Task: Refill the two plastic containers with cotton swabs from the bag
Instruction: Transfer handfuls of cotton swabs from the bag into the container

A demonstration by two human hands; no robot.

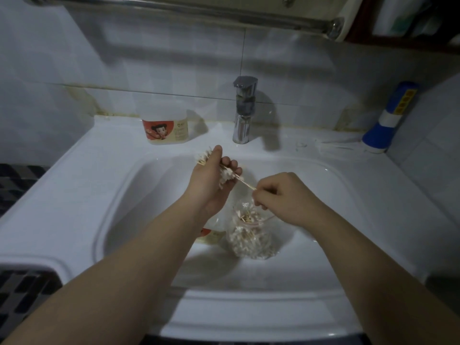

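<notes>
Sink [74, 185] fills the frame, bag [249, 241] sits in its basin at lower centre, one container [165, 128] upper left. Left grip [211, 188] is wrapped round a bundle of swabs [227, 176], right grip [281, 197] pinches a single one. I'd line the tips up before loading.

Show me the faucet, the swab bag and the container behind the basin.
faucet [242, 115], head view, chrome body.
swab bag [249, 241], head view, clear lower part.
container [164, 131], head view, printed label.
</notes>
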